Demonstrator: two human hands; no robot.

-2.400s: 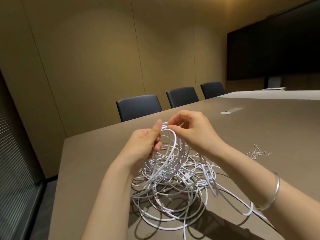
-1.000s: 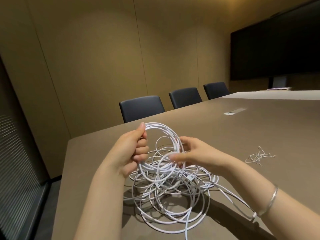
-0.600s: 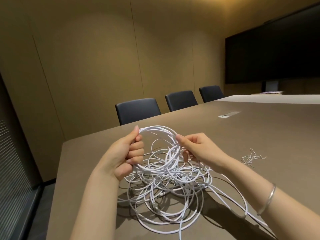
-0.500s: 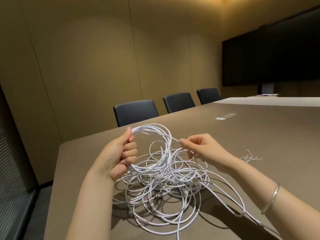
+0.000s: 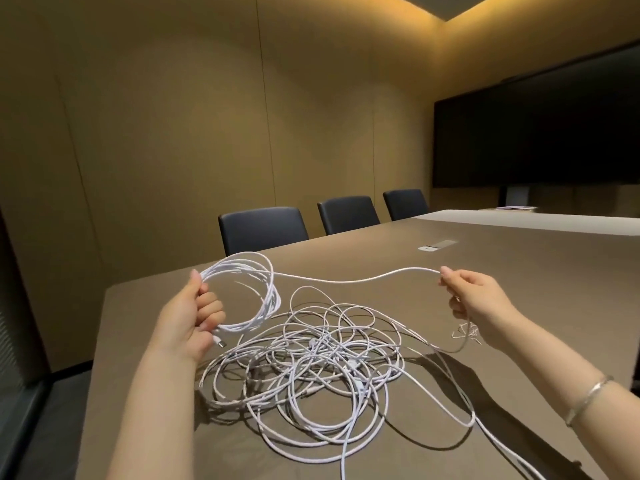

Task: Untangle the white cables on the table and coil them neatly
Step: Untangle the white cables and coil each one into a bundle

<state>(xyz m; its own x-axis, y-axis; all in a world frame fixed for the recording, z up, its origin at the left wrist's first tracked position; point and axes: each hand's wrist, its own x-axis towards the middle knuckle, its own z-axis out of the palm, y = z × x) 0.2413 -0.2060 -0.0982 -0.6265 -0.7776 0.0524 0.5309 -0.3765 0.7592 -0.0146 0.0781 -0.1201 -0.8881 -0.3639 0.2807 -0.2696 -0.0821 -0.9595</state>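
Far left edge of frame: dark slatted panel [image 5: 14, 341], blurred, can't tell more. Left-centre: left hand [image 5: 188, 315] held above the table [image 5: 519, 282], fingers curled round a neat coil [image 5: 242, 294] of white cable, several turns bunched together, thumb up along the coil's near side. A plug end [image 5: 220, 342] pokes out just below the fist.

From the coil's top, a single strand [image 5: 353, 279] runs across mid-frame w/ a slight sag, well above the table, to the right hand [image 5: 474, 299] at centre-right. Right hand pinches that strand betw. thumb and fingertips [image 5: 446, 271]; other fingers loosely curled. Strand then drops below the hand and loops back down.

Lower centre: the tangle [image 5: 311, 362] of white cables lies on the table, many loops overlapping; one long loop trails off toward lower right corner. A small white bundle [image 5: 465, 330] sits on the table just under the right wrist, partly hidden. Silver bangle [image 5: 588, 398] on the right forearm, lower right.

Background, mid-frame: three dark chairs [image 5: 263, 230] at the table's far side. Upper right: big black screen [image 5: 536, 133] on the wall.
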